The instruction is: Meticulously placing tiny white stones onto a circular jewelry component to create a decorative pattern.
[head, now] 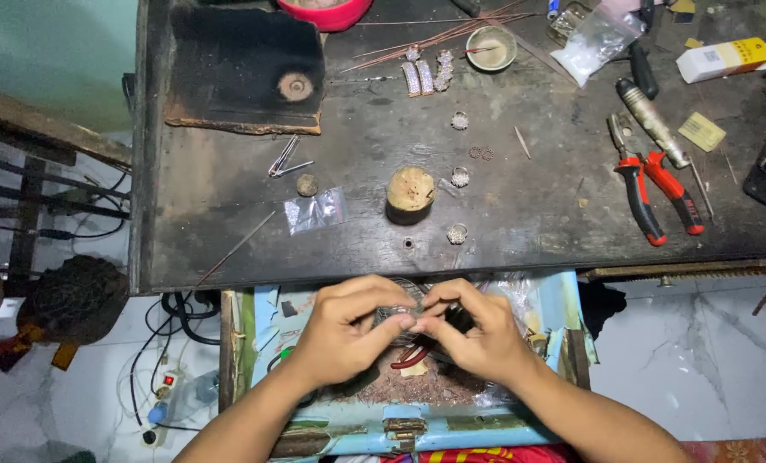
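Observation:
My left hand (344, 330) and my right hand (473, 330) meet over an open drawer (554, 300) below the workbench edge. Together they pinch a small silvery, ring-like metal piece (397, 315) between thumbs and fingertips. Most of the piece is hidden by my fingers. Red-handled pliers (413, 356) lie in the drawer just under my hands, on a bed of reddish metal filings (426, 387).
The dark workbench (228, 197) holds a wooden stump (410, 190), small jewelled ornaments (460, 178), red-handled pliers (657, 193), a torch-like tool (653, 124), a clear plastic bag (314, 210), a charred block (246, 69), tweezers (287, 161) and a small bowl (492, 47). Cables and a power strip (164, 390) lie on the floor at left.

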